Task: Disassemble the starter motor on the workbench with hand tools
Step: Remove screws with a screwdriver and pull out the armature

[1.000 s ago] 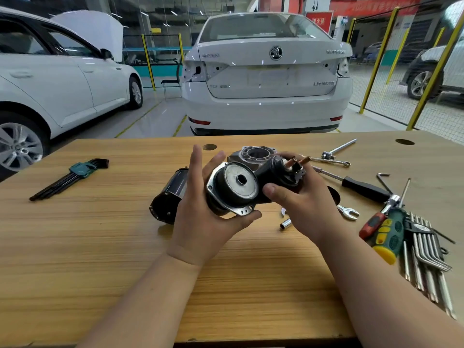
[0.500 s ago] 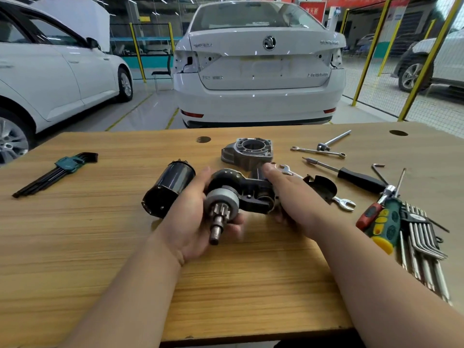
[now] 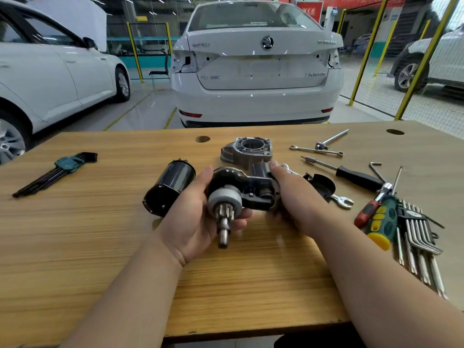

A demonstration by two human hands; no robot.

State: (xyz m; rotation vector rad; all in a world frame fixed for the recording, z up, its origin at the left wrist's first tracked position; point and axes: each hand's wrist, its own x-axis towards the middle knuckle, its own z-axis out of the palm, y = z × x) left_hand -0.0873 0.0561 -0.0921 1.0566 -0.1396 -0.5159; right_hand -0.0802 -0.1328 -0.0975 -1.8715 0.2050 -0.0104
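Both hands hold the starter motor's drive assembly (image 3: 247,190) just above the wooden workbench (image 3: 75,247). It is black with a grey collar, and its steel pinion shaft (image 3: 224,227) points toward me. My left hand (image 3: 194,222) cups it from below with fingers curled round the collar. My right hand (image 3: 292,197) grips the solenoid end from the right. The black cylindrical motor housing (image 3: 169,190) lies on its side just left of my left hand. The grey aluminium nose housing (image 3: 247,151) sits behind the assembly.
A folding hex key set (image 3: 56,172) lies at the far left. Right of my hands are a black cap (image 3: 320,184), open-end wrenches (image 3: 342,200), a black-handled screwdriver (image 3: 351,175), a green and yellow screwdriver (image 3: 381,222) and several silver hex keys (image 3: 419,247). White cars stand beyond the bench.
The assembly was turned over from its flat round end facing me to its pinion shaft pointing at me, and lowered nearer the bench. Both hands kept hold of it.
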